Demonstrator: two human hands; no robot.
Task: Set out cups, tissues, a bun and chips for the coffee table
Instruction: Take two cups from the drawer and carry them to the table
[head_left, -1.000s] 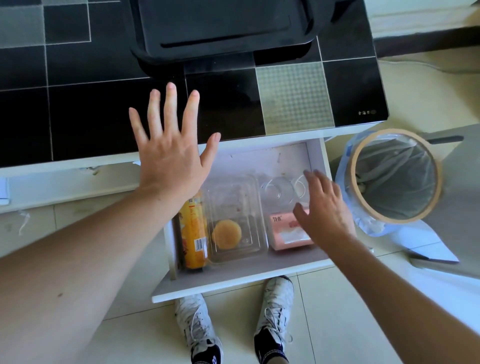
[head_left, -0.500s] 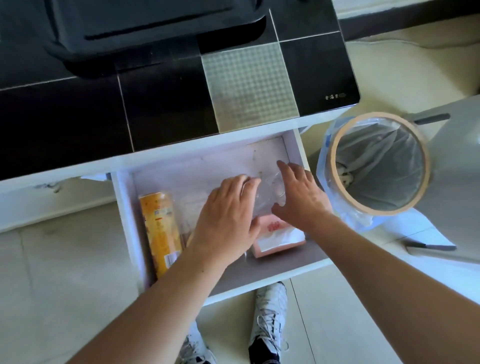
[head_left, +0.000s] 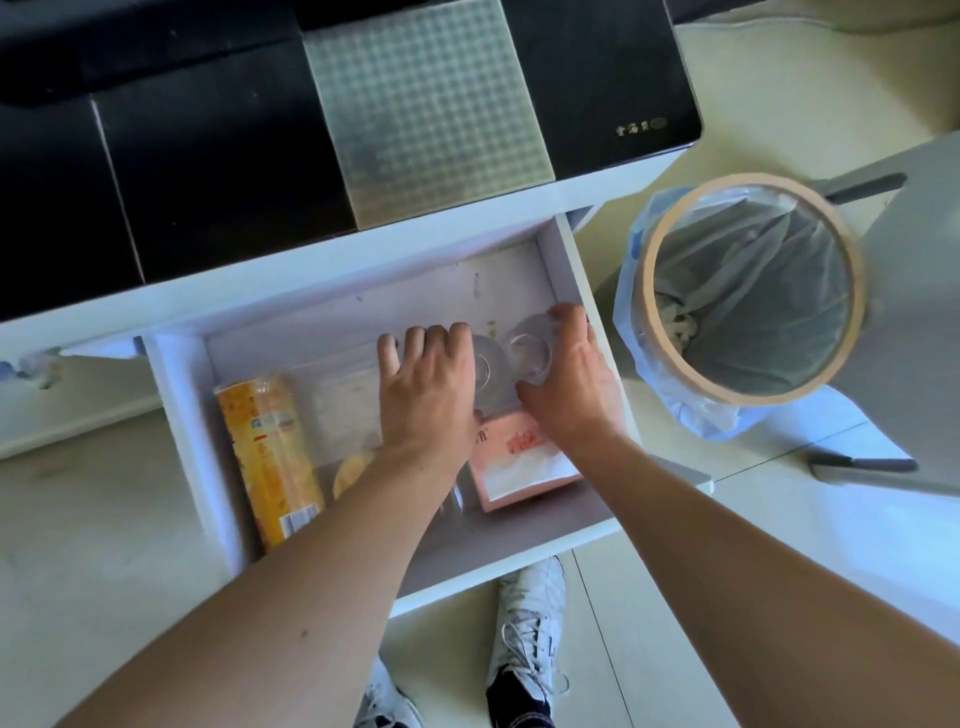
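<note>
The bun (head_left: 352, 470) is being half hidden by the left arm; one cup (head_left: 484, 371) is being covered by the left hand (head_left: 423, 387).

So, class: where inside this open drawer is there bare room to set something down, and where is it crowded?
Bare floor lies along the white drawer's back wall, left of the two clear glass cups, behind the yellow chips can. The front is crowded: can, clear bun box, pink tissue pack. The left hand and right hand grip the cups at the right wall.

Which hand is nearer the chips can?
Left. The left hand is over the drawer's middle, apart from the chips can at the drawer's left side; the right hand is farther right, on a clear cup.
</note>
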